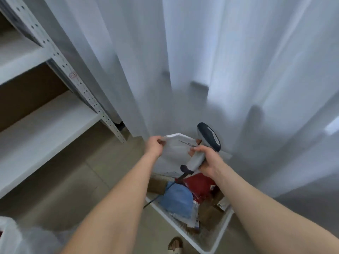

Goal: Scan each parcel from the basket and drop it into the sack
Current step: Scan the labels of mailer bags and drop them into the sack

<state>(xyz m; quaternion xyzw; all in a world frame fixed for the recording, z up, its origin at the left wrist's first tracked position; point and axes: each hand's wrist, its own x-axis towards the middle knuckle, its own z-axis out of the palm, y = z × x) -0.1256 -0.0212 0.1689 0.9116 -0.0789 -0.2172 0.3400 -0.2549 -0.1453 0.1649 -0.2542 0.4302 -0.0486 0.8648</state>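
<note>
Curtains (201, 52), white, are hanging across the far side; metal shelving (55, 52) is standing at the left, over a tiled floor (91, 180).

Head view, items:

1. White mailer parcel (176, 153): it is hanging in the air between both hands, above the far end of the basket. The left hand (155, 145) is pinching its upper left corner. Dark print is showing near its right edge.
2. Barcode scanner (209, 136): the right hand (207, 160) is grasping its handle, and its fingertips are also touching the parcel's right edge. The scanner head is rising past the parcel's far edge, apparently aiming away from the print. Its cable (159, 195) is trailing down over the basket's left rim.
3. Step in hand, judged: scanning. The left hand should be pulling the film flat, while the right is freeing the parcel and turning the scanner's window onto the print.
4. Basket (222, 233), white, near right on the floor: it is holding a blue mailer (178, 200), a red parcel (199, 184), cardboard boxes (209, 211) and pale mailers underneath.
5. Sack (22, 237), pale, at the near left corner: its contents are not showing.
</note>
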